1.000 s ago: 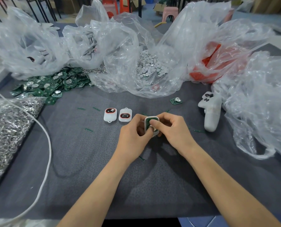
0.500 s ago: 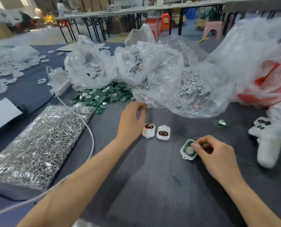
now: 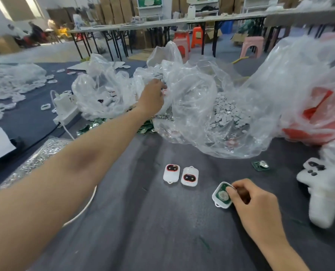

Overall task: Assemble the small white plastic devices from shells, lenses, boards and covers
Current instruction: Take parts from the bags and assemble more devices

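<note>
Hands apart: L hand (image 3: 152,96) half-hidden in bag (image 3: 192,89), grip unclear; R hand (image 3: 254,208) pinches shell (image 3: 215,198).

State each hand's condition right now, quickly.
Left hand: at the clear plastic bag; grip cannot be told.
Right hand: pinches white plastic shell with green board.

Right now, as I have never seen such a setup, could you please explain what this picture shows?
There is no machine here: a person works with bare hands, and the one picture comes from a camera worn on the head, looking down at a grey table. The right hand pinches a white shell with a green board in it. The left hand is stretched into a clear bag of parts; whether it grips anything, I cannot tell. On the table lie two closed white devices, side by side, a loose board and a white handheld tool at the right.
</note>
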`<state>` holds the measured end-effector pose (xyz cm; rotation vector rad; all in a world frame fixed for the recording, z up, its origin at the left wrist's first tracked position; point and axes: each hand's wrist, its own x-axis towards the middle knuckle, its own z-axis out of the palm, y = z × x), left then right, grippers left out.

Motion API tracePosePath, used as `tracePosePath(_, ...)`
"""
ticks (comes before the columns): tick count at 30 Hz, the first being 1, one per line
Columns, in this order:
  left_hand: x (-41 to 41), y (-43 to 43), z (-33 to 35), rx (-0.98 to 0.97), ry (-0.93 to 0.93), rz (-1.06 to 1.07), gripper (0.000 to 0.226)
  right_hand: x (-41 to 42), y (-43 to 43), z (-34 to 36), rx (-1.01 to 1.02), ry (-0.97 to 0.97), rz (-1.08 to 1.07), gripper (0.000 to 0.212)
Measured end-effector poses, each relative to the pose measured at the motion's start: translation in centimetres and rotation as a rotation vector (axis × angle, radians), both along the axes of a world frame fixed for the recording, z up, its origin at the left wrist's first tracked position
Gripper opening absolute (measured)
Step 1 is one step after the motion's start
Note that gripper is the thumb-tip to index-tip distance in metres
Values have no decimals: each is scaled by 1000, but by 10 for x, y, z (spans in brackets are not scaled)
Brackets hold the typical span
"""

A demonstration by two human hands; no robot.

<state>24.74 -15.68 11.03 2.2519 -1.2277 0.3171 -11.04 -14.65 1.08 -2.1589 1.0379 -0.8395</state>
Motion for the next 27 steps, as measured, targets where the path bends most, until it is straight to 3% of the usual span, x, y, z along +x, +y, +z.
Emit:
tracePosePath(7, 46, -34, -23, 525, 3, 225, 42, 3, -3, -4, 9, -24, 13, 12)
tracePosePath(11, 62, -33, -26, 601, -144, 180, 42, 5, -4, -5, 25, -30, 16, 13)
tracePosePath(17, 59, -29, -12, 767, -216, 237, 40, 5, -4, -4, 65, -31, 20, 9)
tracePosePath(21, 60, -20, -7, 756, -228, 322, 36, 4, -3, -3, 84, -30, 26, 9)
tracePosePath(27, 51, -13, -16, 780, -226, 287, 51, 2, -2, -4, 84, -40, 43, 11)
